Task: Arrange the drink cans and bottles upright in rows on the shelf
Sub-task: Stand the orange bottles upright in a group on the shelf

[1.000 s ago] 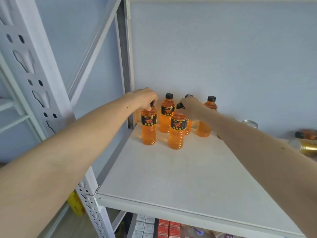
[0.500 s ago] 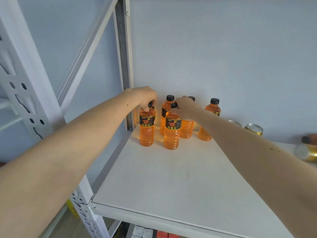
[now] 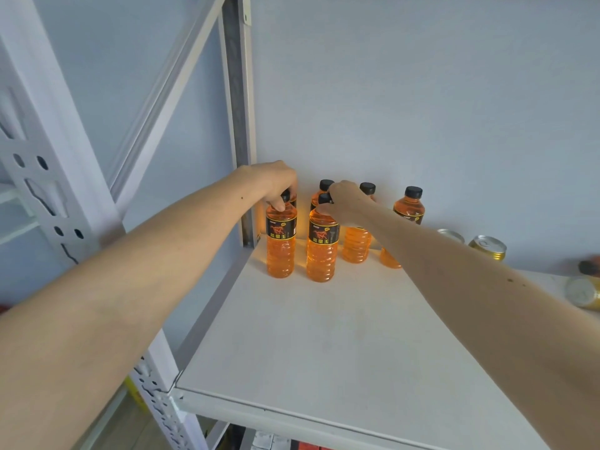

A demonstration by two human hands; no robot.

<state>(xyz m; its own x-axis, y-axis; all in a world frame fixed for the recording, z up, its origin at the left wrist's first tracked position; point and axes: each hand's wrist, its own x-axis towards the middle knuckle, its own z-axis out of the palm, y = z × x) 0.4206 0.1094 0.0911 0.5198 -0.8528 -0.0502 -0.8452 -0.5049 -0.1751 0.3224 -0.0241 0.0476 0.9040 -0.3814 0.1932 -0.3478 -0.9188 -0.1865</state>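
Observation:
Several orange drink bottles with black caps stand upright in the far left corner of the white shelf [image 3: 341,336]. My left hand [image 3: 276,183] grips the cap of the front left bottle [image 3: 281,243]. My right hand [image 3: 344,201] grips the cap of the front bottle beside it [image 3: 322,251]. Behind them stand three more bottles: one mostly hidden [image 3: 324,186], one behind my right wrist [image 3: 356,245], one further right [image 3: 409,206]. Two gold cans [image 3: 487,248] stand upright by the wall.
A gold can [image 3: 582,292] lies on its side at the right edge, with a dark-capped bottle [image 3: 589,267] blurred behind it. The grey corner post [image 3: 240,125] rises just left of the bottles. A lower shelf holds packets [image 3: 269,441].
Both hands have stayed on the caps of the two front bottles, which shifted slightly toward the back left corner. The view swung right, showing more cans.

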